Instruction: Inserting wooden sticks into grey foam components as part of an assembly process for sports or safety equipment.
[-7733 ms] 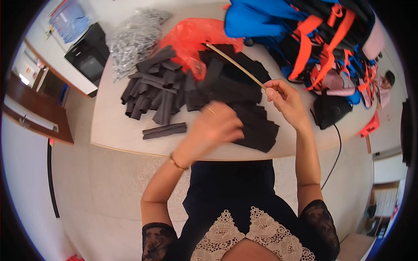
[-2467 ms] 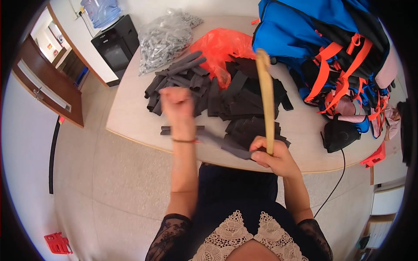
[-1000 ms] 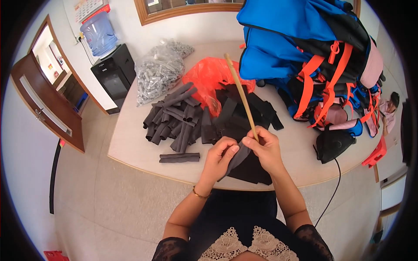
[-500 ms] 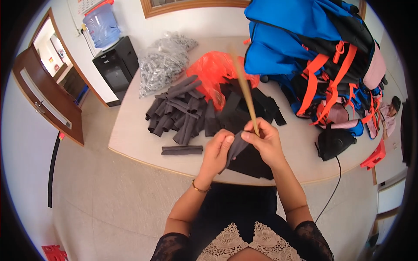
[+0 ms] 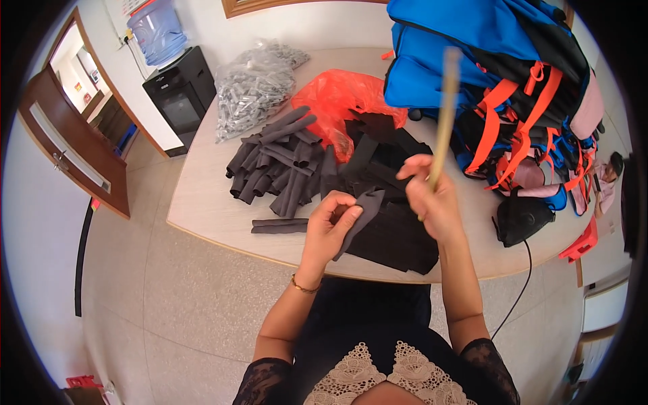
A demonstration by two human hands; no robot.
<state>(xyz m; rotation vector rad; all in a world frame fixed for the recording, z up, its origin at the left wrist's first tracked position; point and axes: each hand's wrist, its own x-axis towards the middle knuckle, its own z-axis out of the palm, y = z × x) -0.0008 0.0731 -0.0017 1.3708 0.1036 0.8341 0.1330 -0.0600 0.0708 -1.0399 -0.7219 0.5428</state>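
Fabric (image 5: 364, 213) is pinched in left hand (image 5: 327, 228), stick (image 5: 444, 125) in half-curled right hand (image 5: 436, 206); tubes (image 5: 289, 192) seem finished, flat pieces (image 5: 398, 241) remain.

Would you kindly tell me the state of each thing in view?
Left hand, closed on fabric piece
Fabric piece, folded or rolled, unclear which
Right hand, holding stick
Stick, slightly tilted, upper end blurred
Fabric rolls, heaped
Clear bag, filled
Red bag, crumpled
Blue-and-black gear, heaped
Door, open
Water bottle, seated on dispenser
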